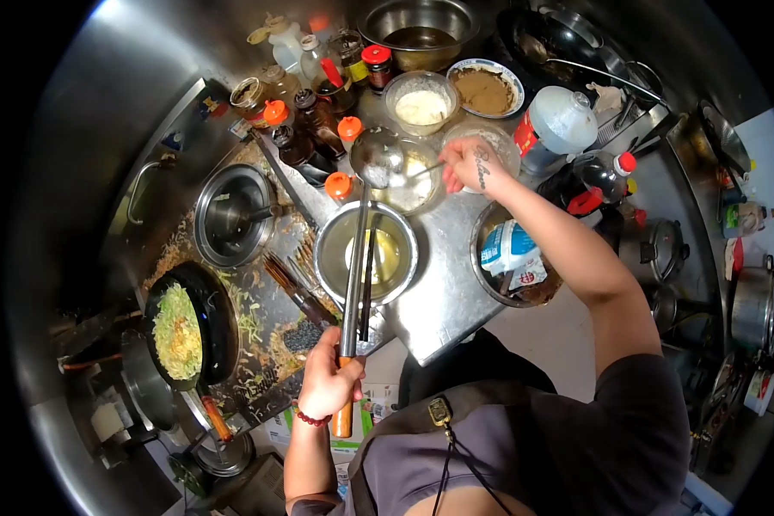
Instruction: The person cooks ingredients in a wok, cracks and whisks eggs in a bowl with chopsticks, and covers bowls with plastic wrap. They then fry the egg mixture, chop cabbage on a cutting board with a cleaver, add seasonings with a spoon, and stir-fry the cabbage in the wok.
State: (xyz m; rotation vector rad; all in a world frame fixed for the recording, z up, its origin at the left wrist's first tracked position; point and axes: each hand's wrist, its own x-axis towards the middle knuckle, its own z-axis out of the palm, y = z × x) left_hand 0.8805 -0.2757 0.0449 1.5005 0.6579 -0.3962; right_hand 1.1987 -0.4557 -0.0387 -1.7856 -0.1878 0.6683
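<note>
My left hand (328,378) is wrapped round the orange wooden handle of a long metal ladle (353,284). The ladle's round bowl is up over a clear bowl of white powder (417,185). Beneath its shaft stands a steel basin (326,267) with yellowish liquid, and a pair of dark chopsticks (367,292) lies across its near side. My right hand (469,163) is closed by the ladle's bowl, its fingers pinched on a thin handle that reaches over the powder; what is at its end is hard to make out.
Sauce bottles with orange caps (339,185) crowd the back left. A wok of shredded vegetables (178,335) sits at the left, near a steel pot (235,215). A bowl with blue-and-white packets (509,249) is at the right, by large bottles (555,125).
</note>
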